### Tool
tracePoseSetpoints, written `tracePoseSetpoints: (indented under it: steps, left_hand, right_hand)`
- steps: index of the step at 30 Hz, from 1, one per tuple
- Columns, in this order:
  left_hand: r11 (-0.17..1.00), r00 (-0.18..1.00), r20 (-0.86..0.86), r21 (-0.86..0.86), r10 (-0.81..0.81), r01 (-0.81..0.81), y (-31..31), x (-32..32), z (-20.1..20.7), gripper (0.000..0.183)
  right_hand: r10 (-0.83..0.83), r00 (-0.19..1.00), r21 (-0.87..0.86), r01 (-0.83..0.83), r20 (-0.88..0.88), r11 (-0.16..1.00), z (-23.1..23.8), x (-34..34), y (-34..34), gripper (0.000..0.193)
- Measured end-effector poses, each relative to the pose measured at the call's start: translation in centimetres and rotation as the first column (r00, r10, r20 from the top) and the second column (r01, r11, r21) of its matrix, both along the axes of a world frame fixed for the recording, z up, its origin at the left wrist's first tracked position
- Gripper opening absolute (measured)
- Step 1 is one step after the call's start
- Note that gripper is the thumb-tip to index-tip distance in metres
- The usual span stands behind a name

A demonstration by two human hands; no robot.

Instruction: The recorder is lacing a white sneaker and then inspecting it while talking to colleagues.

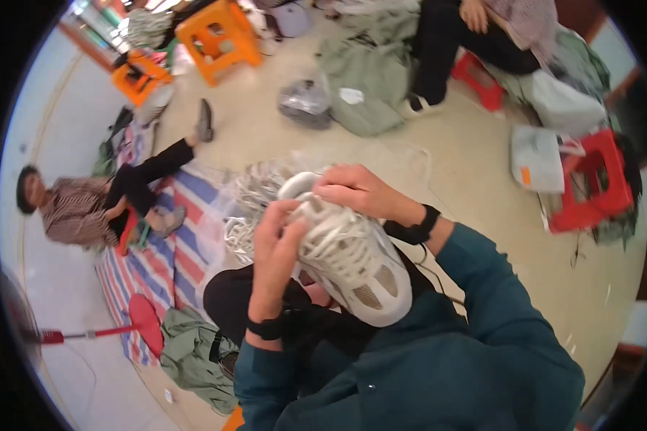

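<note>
A white lace-up sneaker [356,266] with mesh panels rests over my lap, its toe pointing toward me. My left hand [274,241] grips the collar's left side by the tongue, thumb and fingers closed. On the far right side of the opening, my right hand [356,190] is closed on the collar edge. Laces criss-cross the front of the sneaker. Whether my fingertips also pinch a lace end is hidden. Just beyond my left hand lies a heap of white laced shoes or loose laces [244,233], partly covered by clear plastic.
At left, a person [79,208] sits on a striped sheet [187,208]. Another person [474,36] sits at the far right. Orange stools [219,39], a red stool [597,183], green cloth [366,79], a grey plastic bag [305,103] and a red-based stand [146,323] surround me.
</note>
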State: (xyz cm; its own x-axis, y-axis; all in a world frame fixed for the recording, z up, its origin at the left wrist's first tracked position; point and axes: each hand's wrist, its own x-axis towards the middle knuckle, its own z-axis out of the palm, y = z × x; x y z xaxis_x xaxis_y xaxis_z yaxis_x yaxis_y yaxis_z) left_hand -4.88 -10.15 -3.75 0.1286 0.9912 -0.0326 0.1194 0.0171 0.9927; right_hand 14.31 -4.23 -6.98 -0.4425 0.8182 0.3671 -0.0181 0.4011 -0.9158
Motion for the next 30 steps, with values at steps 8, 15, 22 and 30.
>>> tracePoseSetpoints:
  steps: [8,15,22,30]
  left_hand:
    - [0.999,0.998,0.062,-0.039,-0.028,0.030,0.6,0.6,-1.3,0.021]
    - [0.999,0.998,-0.055,-0.014,-0.038,0.037,-0.1,-0.1,-1.4,0.022]
    - [0.972,0.981,0.094,0.150,0.169,-0.182,-2.5,1.3,-1.2,0.030]
    - [0.960,0.951,-0.192,0.192,0.241,-0.205,-5.7,-0.4,-2.5,0.028]
  right_hand:
    - [0.035,0.991,-0.125,-0.051,-0.129,0.991,-2.4,0.8,0.0,0.028]
    - [0.057,0.973,-0.272,-0.119,-0.225,0.955,-2.2,1.1,-0.9,0.028]
    - [0.026,0.970,-0.231,-0.083,-0.241,0.970,-2.6,1.9,-1.3,0.030]
    - [-0.012,0.963,-0.257,-0.060,-0.269,0.965,-2.2,1.6,-2.7,0.027]
